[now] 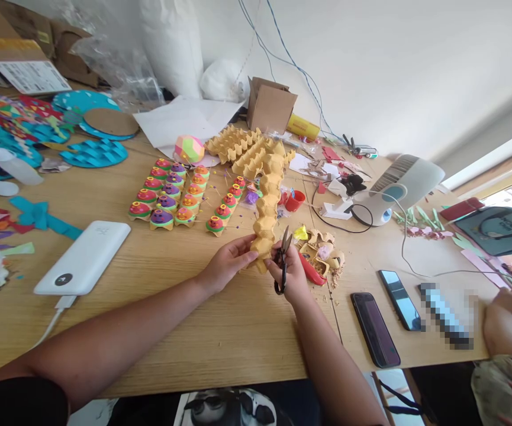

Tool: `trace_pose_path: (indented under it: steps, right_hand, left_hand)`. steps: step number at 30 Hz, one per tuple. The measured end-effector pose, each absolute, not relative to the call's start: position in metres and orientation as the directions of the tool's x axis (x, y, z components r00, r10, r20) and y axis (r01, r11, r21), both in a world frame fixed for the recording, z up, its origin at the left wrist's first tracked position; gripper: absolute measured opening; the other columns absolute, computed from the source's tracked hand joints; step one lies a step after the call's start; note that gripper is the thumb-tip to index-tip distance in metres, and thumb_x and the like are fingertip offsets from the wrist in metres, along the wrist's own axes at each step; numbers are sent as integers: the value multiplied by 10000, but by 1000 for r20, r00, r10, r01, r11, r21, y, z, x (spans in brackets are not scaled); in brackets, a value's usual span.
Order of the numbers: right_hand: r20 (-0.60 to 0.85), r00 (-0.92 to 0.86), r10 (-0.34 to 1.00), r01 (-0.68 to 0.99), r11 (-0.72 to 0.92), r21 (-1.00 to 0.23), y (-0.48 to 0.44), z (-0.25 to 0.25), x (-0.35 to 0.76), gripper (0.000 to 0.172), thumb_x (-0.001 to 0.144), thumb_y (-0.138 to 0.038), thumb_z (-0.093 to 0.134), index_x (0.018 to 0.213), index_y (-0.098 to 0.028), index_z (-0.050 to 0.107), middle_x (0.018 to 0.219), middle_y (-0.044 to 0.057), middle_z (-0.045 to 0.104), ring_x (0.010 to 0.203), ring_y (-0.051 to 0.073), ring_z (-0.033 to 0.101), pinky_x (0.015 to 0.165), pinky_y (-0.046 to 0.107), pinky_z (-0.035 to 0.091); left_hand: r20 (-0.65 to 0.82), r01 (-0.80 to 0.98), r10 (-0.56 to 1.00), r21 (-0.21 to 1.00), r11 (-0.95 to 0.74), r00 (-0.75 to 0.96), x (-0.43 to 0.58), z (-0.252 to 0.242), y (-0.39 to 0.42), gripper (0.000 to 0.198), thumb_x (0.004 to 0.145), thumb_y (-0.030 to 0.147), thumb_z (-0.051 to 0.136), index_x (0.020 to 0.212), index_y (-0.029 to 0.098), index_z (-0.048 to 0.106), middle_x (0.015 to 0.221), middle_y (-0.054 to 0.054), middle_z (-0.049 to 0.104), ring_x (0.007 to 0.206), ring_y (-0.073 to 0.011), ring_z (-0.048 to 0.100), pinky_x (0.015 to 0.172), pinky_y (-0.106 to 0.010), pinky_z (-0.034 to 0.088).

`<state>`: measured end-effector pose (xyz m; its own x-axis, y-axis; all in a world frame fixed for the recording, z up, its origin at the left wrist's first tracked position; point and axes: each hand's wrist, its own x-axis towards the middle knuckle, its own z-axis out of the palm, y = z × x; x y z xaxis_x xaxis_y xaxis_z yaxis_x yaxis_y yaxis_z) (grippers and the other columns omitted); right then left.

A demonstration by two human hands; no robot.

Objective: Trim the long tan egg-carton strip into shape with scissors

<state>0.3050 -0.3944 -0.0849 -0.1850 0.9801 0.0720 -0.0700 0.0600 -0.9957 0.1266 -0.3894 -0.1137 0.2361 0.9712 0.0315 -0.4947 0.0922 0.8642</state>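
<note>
A long strip of tan egg carton (pixel 266 216) points away from me over the table, its near end between my hands. My left hand (pixel 229 263) is closed on the strip's left side, thumb on top. In my right hand (pixel 292 273) are black-handled scissors (pixel 284 251), blades upward and slightly apart; its fingers are also at the carton's right side. Left of the strip stand rows of painted carton cups with faces: red (pixel 144 202), purple (pixel 166 207), orange (pixel 190 201), and another red row (pixel 224 210).
More egg cartons (pixel 233 145) lie behind. Carton scraps (pixel 322 251) sit right of my hand, near a red cup (pixel 295 200) and a white fan (pixel 402 183). A power bank (pixel 84 254) lies left, phones (pixel 375 328) right. Another person's hand (pixel 511 313) rests at the right edge.
</note>
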Motion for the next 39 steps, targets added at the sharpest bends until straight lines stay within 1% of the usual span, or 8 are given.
trace_pose_path:
  steps: [5,9,11,13,16,25,32,39]
  right_hand:
    - [81,-183,980,7,83,-996,-389,-89,308,431,786,-378,784,1105,-262,518,912,-17,584,822,148,575,775,268,484]
    - [98,-201,975,219,143,-965,-388,-90,312,433,817,-419,744,1125,-246,493,873,-10,612,791,166,604,749,284,485]
    - [107,-218,970,400,189,-897,-390,-87,313,384,842,-432,715,1109,-241,516,803,-25,604,725,164,586,680,271,452]
    - [100,-236,967,585,223,-780,-394,-81,314,333,861,-451,693,1082,-243,554,718,-46,583,651,159,554,614,262,392]
    - [79,-237,968,737,232,-634,-399,-73,312,320,873,-492,683,1055,-247,588,636,-64,562,595,158,534,573,261,330]
    - [111,-195,975,784,223,-580,-401,-72,308,358,880,-548,672,1055,-240,623,639,-53,599,597,163,547,562,255,318]
    - [152,-187,971,802,240,-546,-402,-77,309,392,882,-574,679,1072,-233,651,649,-37,613,603,164,563,559,248,326]
    - [176,-204,963,837,265,-479,-403,-76,310,375,910,-583,656,1071,-246,683,693,-4,657,646,184,600,571,255,331]
  left_hand:
    - [106,-490,976,872,0,188,123,-116,-386,582,827,325,831,1370,226,646,1315,-97,717,1243,-276,652,1024,-375,530]
    - [154,-462,987,880,-112,54,120,-116,-385,627,831,296,828,1411,240,597,1289,-89,718,1164,-231,679,1004,-350,538]
    - [155,-444,988,885,-142,-6,119,-115,-385,620,840,312,819,1411,234,589,1269,-87,722,1152,-223,681,996,-343,539]
    - [154,-433,987,888,-154,-35,119,-113,-384,602,849,328,809,1401,231,589,1248,-83,726,1149,-214,680,988,-333,539]
    - [155,-430,986,888,-164,-55,120,-111,-384,586,842,334,814,1375,230,592,1229,-76,728,1168,-209,671,996,-326,533]
    - [169,-450,984,876,-172,-47,123,-113,-387,528,847,305,815,1301,249,550,1143,-49,726,1094,-188,676,930,-316,525]
    - [207,-449,978,873,-190,-11,124,-113,-388,487,864,284,797,1276,268,539,1196,-43,718,1182,-183,645,1036,-343,478]
    - [186,-459,982,873,-167,-4,125,-111,-390,505,859,289,800,1280,262,523,1246,-64,703,1219,-195,635,1058,-358,474]
